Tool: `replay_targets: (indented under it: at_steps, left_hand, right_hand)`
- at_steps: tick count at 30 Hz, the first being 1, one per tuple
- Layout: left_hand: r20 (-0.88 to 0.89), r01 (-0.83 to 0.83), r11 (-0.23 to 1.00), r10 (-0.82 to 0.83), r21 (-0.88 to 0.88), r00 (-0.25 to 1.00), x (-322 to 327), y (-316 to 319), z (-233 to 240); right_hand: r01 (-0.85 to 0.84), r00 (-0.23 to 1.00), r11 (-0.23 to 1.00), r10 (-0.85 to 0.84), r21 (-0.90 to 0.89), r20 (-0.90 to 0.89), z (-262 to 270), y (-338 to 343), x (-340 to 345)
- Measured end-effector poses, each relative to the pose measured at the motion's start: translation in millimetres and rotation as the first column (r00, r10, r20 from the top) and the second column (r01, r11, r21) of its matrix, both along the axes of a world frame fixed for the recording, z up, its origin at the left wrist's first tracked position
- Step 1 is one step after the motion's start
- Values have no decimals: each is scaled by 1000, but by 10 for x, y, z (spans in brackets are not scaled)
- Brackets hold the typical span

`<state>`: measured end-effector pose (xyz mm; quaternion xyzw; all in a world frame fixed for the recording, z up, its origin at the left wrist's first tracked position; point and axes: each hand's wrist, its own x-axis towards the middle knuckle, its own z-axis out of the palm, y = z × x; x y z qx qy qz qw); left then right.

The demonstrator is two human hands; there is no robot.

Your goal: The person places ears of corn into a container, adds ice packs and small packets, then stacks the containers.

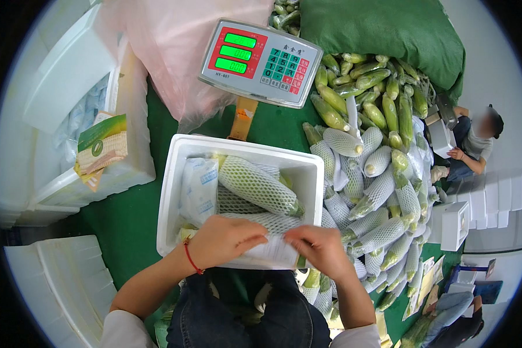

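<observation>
Before me stands a white foam box (320, 187) holding ears of corn in foam net sleeves. One netted ear of corn (259, 185) lies slanted across the top, and a white ice pack (199, 191) stands at the left inside. My left hand (232, 239) is over the near side of the contents, fingers bent and close together. Opposite it, my right hand (319, 248) has its thumb and fingers curled near the right wall. Between them lies a white sheet or wrap (272, 252), partly covered. Whether either hand grips it is unclear.
A digital scale display (261, 63) rises behind the box. Corn ears in nets (378, 200) are heaped at the right, below a green cloth (378, 30). Foam boxes (130, 161) stand left, one bearing a printed card (102, 145). Two people (478, 139) are farther right.
</observation>
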<state>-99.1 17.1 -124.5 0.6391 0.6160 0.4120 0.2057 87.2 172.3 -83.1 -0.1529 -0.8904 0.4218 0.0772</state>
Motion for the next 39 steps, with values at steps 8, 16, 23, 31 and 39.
replay_targets:
  at_steps: [8,16,23,31,39]
  left_hand:
    - [278,-434,895,444,-100,852,-176,-346,49]
    - [199,-616,786,613,-53,765,-371,-939,-115]
    - [331,-635,631,775,-446,538,-464,-1387,-438]
    - [701,-194,829,550,-525,454,-494,-1119,-341]
    - [696,-255,758,653,-601,300,-219,-1360,819]
  right_hand:
    - [320,944,690,-172,649,-283,-839,670,-494]
    - [1,955,478,-259,878,141,-714,682,-606]
    - [567,812,823,-551,38,-193,-596,614,92]
    - [535,567,18,-748,-844,344,-2414,-199,1188]
    - [478,644,4,-681,-878,348,-505,7,697]
